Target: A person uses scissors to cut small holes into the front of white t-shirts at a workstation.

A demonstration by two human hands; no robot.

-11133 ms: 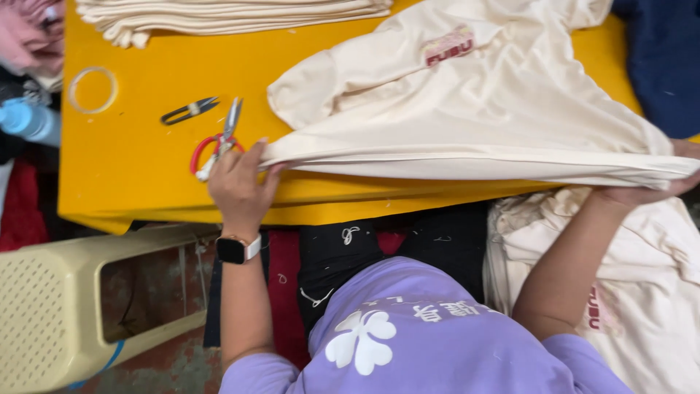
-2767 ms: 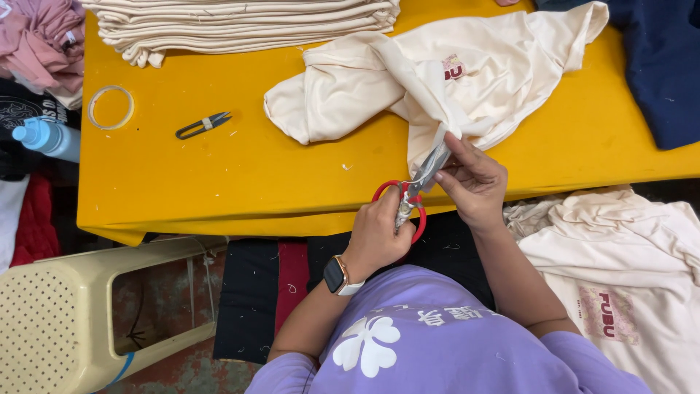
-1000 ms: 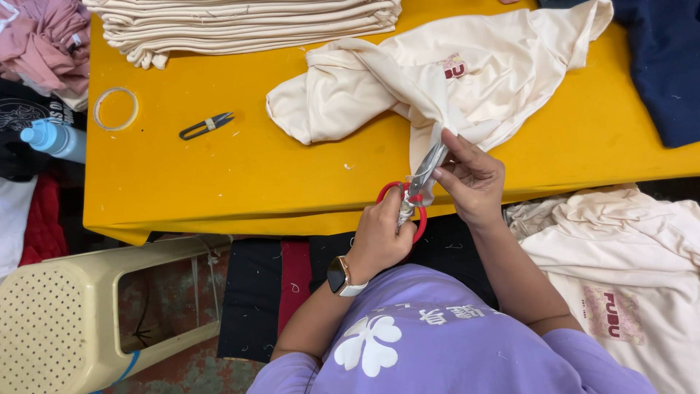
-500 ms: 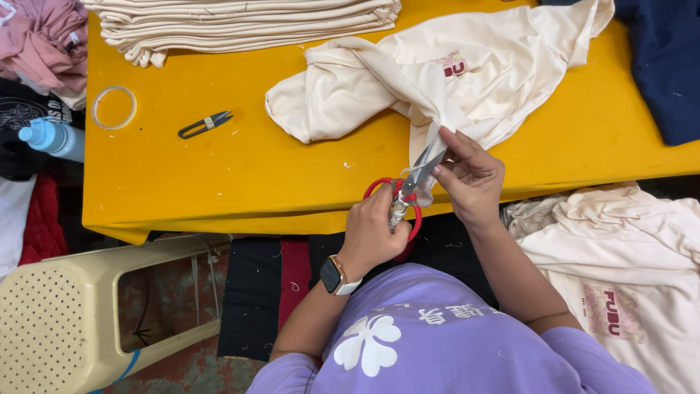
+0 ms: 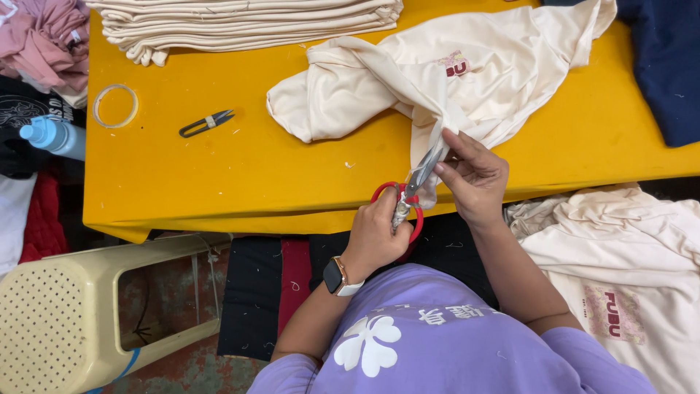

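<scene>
My left hand (image 5: 379,233) grips red-handled scissors (image 5: 407,201) at the yellow table's near edge, blades pointing up into a cream shirt (image 5: 445,80). My right hand (image 5: 472,175) pinches a fold of that shirt's fabric right at the blade tips. The shirt lies crumpled across the middle of the table (image 5: 219,182), with a small red mark on its front. A smartwatch sits on my left wrist.
A stack of folded cream garments (image 5: 240,22) lies at the table's far edge. Small black thread snips (image 5: 206,122) and a tape ring (image 5: 115,106) rest on the left. A dark blue garment (image 5: 667,66) is at right, a cream pile (image 5: 627,277) below it, and a plastic stool (image 5: 80,314) at lower left.
Eleven seconds ago my left hand reached for the scissors on the table; it has since held them at the shirt fold. Over the last second both hands barely shifted.
</scene>
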